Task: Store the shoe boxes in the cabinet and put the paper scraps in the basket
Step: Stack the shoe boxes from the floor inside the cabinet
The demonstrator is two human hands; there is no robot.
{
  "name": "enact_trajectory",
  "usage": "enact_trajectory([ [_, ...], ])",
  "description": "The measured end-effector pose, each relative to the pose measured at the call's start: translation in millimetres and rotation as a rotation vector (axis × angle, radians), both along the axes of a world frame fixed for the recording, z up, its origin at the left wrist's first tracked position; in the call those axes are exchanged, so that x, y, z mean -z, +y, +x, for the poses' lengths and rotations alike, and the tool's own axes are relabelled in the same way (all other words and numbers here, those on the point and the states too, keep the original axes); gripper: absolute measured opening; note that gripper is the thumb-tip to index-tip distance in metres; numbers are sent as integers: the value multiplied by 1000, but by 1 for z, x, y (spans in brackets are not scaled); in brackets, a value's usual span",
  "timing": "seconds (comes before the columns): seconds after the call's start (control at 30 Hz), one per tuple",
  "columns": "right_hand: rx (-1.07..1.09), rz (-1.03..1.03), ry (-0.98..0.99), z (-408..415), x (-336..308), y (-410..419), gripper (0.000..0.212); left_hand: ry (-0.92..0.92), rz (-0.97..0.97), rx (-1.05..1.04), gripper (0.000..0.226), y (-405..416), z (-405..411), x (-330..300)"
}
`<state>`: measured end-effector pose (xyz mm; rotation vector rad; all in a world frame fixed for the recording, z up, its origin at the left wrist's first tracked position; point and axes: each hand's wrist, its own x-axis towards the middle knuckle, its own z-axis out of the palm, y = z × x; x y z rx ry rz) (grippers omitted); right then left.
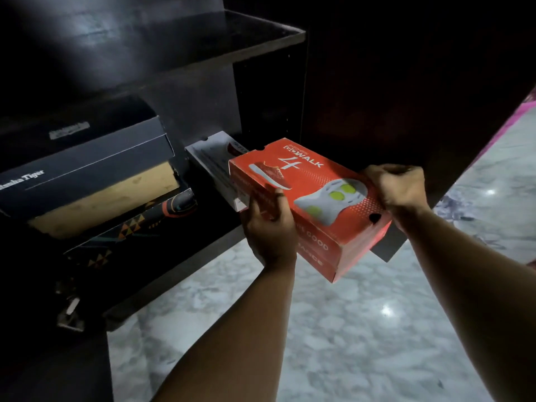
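Note:
An orange shoe box (pixel 311 195) printed with a shoe and "GO WALK 4" is held between both hands at the mouth of the dark cabinet (pixel 203 50), lying partly on a white shoe box (pixel 213 161) on the lower shelf. My left hand (pixel 268 227) grips its near left side. My right hand (pixel 398 188) clasps its right edge. On the shelf's left part, a dark blue box (pixel 87 166) marked "Tiger" sits on a black patterned box (pixel 127 230).
The cabinet door (pixel 406 97) stands open on the right, its lower corner just behind the orange box. An upper shelf (pixel 246 39) holds nothing visible. Grey-white marble floor (pixel 333 329) spreads below. A pink patch (pixel 519 117) shows at the far right.

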<state>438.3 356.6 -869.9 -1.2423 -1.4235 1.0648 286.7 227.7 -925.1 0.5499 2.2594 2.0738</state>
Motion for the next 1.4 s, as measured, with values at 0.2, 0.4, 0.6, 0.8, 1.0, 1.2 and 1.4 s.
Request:
enact_trajectory([
  [0.2, 48, 3, 37, 3, -6, 4, 40, -1, 70, -34, 70, 4, 7, -14],
  [0.4, 20, -60, 94, -25, -14, -4, 39, -120, -18, -41, 79, 19, -28, -38],
  [0.6, -298, -296, 108, -92, -4, -20, 29, -257, -22, 7, 65, 17, -92, -46],
  [0.8, -325, -185, -7, -151, 11, -6, 46, -172, -192, 199, 64, 14, -133, -39],
  [1.0, -166, -106, -170, -200, 17, 28, 32, -164, -365, 398, 75, 27, -162, -33],
  [1.2, -175, -70, -219, -234, 23, 43, 30, -126, -401, 367, 76, 46, -184, -31],
  [1.4, -178, -47, -216, -235, 21, 44, 33, -64, -412, 376, 73, 53, -183, -32],
])
